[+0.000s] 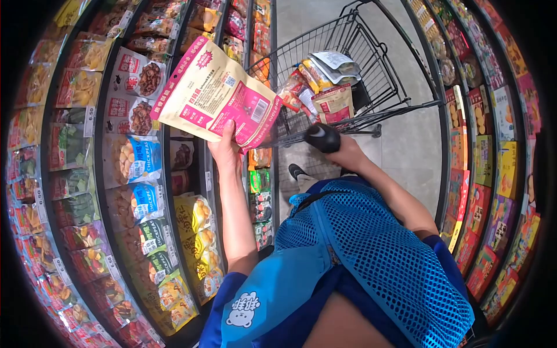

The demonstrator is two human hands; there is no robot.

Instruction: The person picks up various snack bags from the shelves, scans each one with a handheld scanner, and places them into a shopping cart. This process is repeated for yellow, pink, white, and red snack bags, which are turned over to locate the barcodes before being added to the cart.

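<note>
My left hand (225,143) is closed on the lower edge of a cream and pink snack bag (223,93), its thumb on the printed face. The bag is tilted, with a barcode and a QR code toward me. My right hand (346,153) is closed around a black rounded object (322,138) at the near end of the cart; its exact kind I cannot make out. Beyond it, the wire shopping cart (387,78) holds several packets, among them a silver pouch (336,65) and a red and cream snack bag (334,103).
Shelves of bagged snacks line my left, with blue chickpea bags (145,158) and yellow bags (200,214). Boxed and bagged goods (506,168) fill the right shelves. Grey tiled floor (400,156) runs between them. A blue mesh vest (371,232) covers my front.
</note>
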